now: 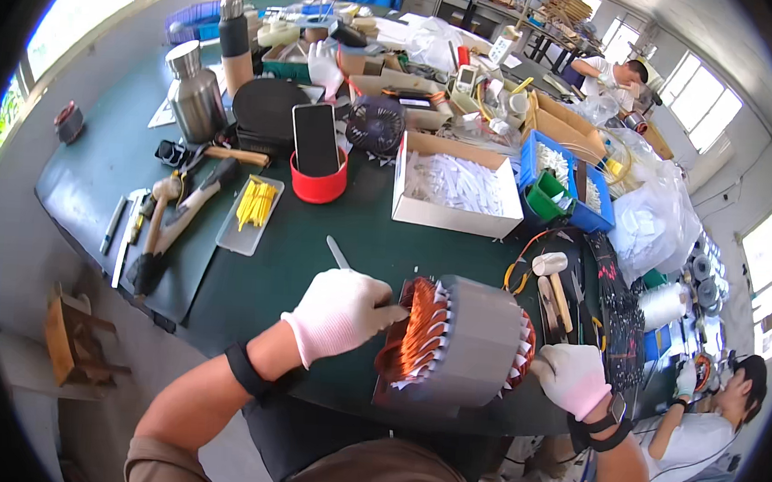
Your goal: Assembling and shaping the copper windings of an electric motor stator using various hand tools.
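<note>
A grey cylindrical motor stator (475, 342) lies on its side at the table's near edge. White insulation tabs ring the orange copper windings (423, 325) at its left end; more winding shows at its right end. My left hand (342, 313), in a white glove, is closed at the left windings, thumb side toward the copper. A pale tapered strip (337, 252) shows just beyond its knuckles; whether I grip it cannot be told. Gloved too, my right hand (572, 376) has its fingers curled by the stator's right end, and what they hold is hidden.
Beyond the stator stands a white box of paper slips (456, 182), beside blue bins (599, 220). Mallets (556, 282) and pliers lie right. Leftward are a phone in a red holder (320, 189), a yellow-sleeve tray (250, 233), hammers and bottles. A co-worker (702, 428) sits at right.
</note>
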The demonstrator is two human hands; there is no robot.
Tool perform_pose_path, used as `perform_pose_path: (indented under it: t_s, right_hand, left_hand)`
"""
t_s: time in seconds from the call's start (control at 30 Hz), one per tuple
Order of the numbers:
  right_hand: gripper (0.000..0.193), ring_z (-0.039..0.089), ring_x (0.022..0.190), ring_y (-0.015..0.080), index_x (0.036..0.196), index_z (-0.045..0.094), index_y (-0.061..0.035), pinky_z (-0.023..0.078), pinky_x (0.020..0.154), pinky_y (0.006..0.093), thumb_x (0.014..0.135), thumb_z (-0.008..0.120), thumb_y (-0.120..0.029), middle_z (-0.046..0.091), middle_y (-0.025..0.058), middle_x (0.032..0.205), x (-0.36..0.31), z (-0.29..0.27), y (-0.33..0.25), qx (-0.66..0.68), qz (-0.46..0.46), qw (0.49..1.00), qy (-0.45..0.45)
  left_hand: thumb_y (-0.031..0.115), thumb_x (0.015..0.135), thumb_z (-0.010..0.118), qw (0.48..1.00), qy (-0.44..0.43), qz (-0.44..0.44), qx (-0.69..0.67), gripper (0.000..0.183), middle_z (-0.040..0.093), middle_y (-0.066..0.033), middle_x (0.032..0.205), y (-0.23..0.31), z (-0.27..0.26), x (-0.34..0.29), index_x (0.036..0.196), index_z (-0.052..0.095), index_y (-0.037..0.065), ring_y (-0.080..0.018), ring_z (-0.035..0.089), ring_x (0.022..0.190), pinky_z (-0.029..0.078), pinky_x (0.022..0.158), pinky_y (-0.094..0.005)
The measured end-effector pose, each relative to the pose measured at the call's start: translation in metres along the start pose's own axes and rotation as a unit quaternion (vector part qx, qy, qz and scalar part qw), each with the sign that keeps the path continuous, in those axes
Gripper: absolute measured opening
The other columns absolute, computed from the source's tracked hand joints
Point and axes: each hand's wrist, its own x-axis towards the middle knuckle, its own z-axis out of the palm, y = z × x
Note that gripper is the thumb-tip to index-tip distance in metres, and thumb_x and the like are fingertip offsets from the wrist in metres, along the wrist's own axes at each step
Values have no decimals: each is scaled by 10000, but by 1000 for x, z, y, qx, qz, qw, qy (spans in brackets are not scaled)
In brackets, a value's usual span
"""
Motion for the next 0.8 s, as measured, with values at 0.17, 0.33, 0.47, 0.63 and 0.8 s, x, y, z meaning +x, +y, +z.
perform_pose_path:
  t_s: [0.17, 0.33, 0.47, 0.63, 0.8]
  right_hand:
    - [291, 676, 641, 362, 708, 680, -64, 530, 593, 456, 903, 712, -277, 647, 150, 655, -9, 2, 14, 26, 27, 999, -6]
    - [409, 674, 574, 320, 679, 689, -101, 518, 529, 432, 951, 697, -406, 643, 113, 598, -16, 4, 27, -1, -15, 1000, 19]
    - [463, 684, 598, 344, 717, 735, -116, 530, 555, 449, 978, 641, -487, 660, 128, 617, -15, 3, 29, -17, 13, 1000, -23]
    - [532, 700, 660, 373, 727, 747, -104, 548, 619, 475, 989, 604, -545, 681, 155, 660, -24, -25, 40, 2, 66, 993, -98]
    - [452, 710, 807, 400, 824, 768, -108, 555, 734, 498, 995, 596, -489, 705, 184, 763, -55, 1, 58, 118, 188, 968, -119]
  left_hand:
    - [213, 891, 667, 993, 79, 77, 35, 202, 671, -189, 705, 28, 18, 3, 768, 703, 57, -404, 695, 718, 566, 683, -464]
    - [153, 823, 698, 997, 15, 34, 70, 99, 703, -194, 777, 29, 12, 8, 839, 705, 56, -415, 704, 784, 570, 722, -463]
    - [39, 895, 676, 998, 36, 46, -10, 51, 702, -73, 746, 8, 31, 6, 898, 690, -9, -170, 673, 628, 544, 606, -314]
    - [152, 843, 739, 1000, 30, 3, -6, 131, 701, -196, 780, 11, 28, 2, 886, 712, 31, -397, 702, 754, 570, 701, -394]
    - [143, 888, 694, 994, -5, -48, -98, 132, 701, -172, 770, -6, 0, 8, 890, 715, 13, -373, 702, 752, 557, 704, -393]
